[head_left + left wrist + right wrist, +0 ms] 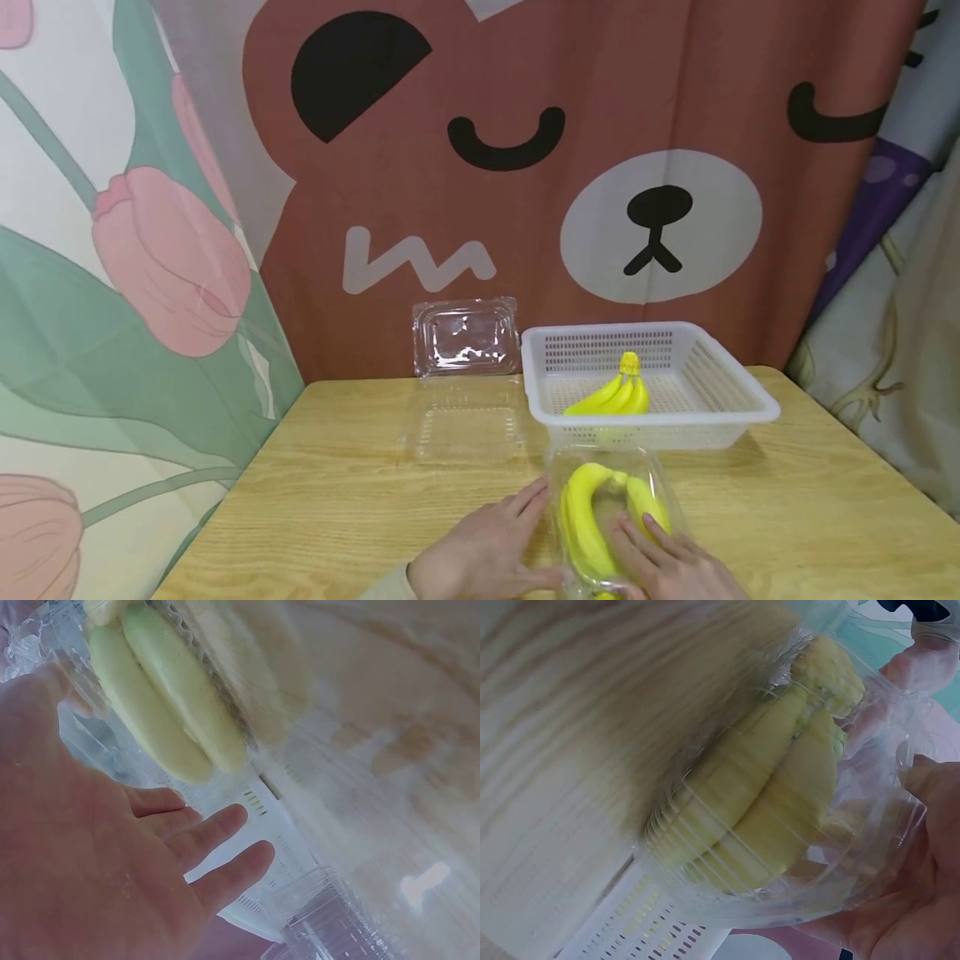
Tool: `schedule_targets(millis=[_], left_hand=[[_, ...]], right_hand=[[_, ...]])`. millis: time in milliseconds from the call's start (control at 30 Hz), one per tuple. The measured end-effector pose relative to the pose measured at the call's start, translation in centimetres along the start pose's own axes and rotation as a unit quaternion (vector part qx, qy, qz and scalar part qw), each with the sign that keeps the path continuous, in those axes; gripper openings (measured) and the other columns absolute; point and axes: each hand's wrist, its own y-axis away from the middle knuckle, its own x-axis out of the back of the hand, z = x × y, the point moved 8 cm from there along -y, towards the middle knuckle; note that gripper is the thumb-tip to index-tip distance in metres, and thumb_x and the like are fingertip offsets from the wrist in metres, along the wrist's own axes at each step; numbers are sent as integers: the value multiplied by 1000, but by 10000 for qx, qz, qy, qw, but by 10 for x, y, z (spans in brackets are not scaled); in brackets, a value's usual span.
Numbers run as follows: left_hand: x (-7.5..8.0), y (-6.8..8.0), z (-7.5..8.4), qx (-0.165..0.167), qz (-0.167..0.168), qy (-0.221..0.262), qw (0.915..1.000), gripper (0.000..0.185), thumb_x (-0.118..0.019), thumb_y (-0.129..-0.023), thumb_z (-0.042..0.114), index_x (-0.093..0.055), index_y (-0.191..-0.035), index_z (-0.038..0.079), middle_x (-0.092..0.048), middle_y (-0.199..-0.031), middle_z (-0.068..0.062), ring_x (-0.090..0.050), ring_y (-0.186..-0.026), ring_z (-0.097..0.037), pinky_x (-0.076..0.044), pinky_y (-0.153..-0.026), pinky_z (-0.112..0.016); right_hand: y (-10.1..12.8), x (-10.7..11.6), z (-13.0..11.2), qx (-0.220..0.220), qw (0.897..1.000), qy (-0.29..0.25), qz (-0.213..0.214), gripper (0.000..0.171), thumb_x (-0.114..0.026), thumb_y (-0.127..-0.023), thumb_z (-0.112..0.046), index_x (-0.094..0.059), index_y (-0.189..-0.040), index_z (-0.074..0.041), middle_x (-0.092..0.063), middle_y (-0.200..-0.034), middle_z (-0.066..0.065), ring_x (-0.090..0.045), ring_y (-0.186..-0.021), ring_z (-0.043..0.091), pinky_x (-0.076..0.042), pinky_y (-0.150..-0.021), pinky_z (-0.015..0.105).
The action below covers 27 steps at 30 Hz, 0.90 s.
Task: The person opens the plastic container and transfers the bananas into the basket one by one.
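Note:
A clear plastic clamshell box [555, 508] with yellow bananas [581, 517] inside stands near the table's front edge. My left hand [487, 550] is at its left side, fingers extended; in the left wrist view its thumb lies by the box's near end. My right hand [675, 567] rests on the lid with fairly straight fingers. Through the clear wall, the right wrist view shows the bananas [757, 802] and the right thumb [922, 776] at the box edge. Behind the box, a white basket [652, 418] holds another bunch of bananas [615, 396].
Left of the basket, an opened clear clamshell box [465, 429] lies on the wooden table [337, 492], its lid [467, 337] upright against the curtain. The bear-print curtain [412, 192] hangs along the table's back edge, with a tulip-print curtain [172, 267] at the left.

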Motion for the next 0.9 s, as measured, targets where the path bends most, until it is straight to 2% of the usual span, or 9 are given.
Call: schedule_targets(millis=[200,300,400,467,533,600,700,767,900], left_hand=[[2,2,1,59,50,43,10000,95,-34,-90,77,-22,-158,12,-17,-162,2,-28,-143,-19,-38,-109,-42],[3,1,1,59,69,15,10000,95,-33,-90,77,-24,-157,11,-17,-162,3,-27,-144,-17,-40,-107,-45],[3,2,1,87,23,-3,10000,96,-34,-89,78,-22,-158,13,-16,-163,4,-24,-145,-15,-40,-107,-46],[3,4,1,68,20,-53,10000,96,-35,-89,79,-20,-158,14,-15,-163,5,-23,-145,-14,-40,-107,-47],[3,4,1,33,10,-105,9999,96,-35,-88,79,-19,-159,15,-16,-163,5,-22,-145,-14,-39,-108,-46],[2,4,2,-1,14,-156,9999,97,-33,-88,80,-18,-159,15,-16,-163,5,-22,-145,-14,-39,-107,-47],[2,2,2,11,34,-182,9998,98,-31,-87,81,-19,-159,16,-17,-162,5,-22,-145,-13,-39,-108,-48],[2,1,2,52,47,-188,9998,98,-30,-87,82,-19,-159,15,-17,-162,4,-21,-145,-13,-38,-108,-48],[1,1,2,89,53,-220,9997,99,-30,-86,82,-21,-158,15,-17,-162,3,-21,-146,-12,-39,-108,-48]], right_hand=[[0,10,-4,279,9967,143,743,57,-50,-97,-57,-73,-116,-9,-72,-112,4,-70,-92,29,-59,-66,42],[-2,16,-4,296,9958,84,862,56,-50,-98,-55,-73,-115,-7,-72,-110,5,-71,-90,29,-59,-65,41],[-6,21,9,-513,9960,-641,356,47,-53,-98,-51,-70,-123,-15,-73,-109,0,-71,-86,19,-59,-65,36],[-8,21,19,-1075,9881,-1105,11,42,-55,-98,-49,-67,-127,-21,-73,-109,-4,-69,-81,11,-58,-63,32],[-6,20,27,-1643,9754,-1442,-289,42,-57,-97,-48,-65,-131,-25,-72,-111,-6,-68,-83,8,-57,-64,31],[-4,20,26,-1685,9745,-1448,-318,44,-59,-96,-48,-65,-131,-22,-71,-113,-3,-69,-86,12,-58,-64,33],[1,23,22,-1580,9784,-1336,-6,48,-66,-92,-46,-66,-131,-18,-69,-119,2,-69,-98,21,-59,-68,38],[4,27,21,-1597,9789,-1239,299,50,-70,-89,-45,-65,-132,-20,-67,-123,-1,-68,-101,22,-59,-68,39],[14,42,25,-1757,9715,-1239,1004,58,-78,-84,-37,-60,-138,-27,-64,-129,-3,-66,-106,22,-59,-71,42]])
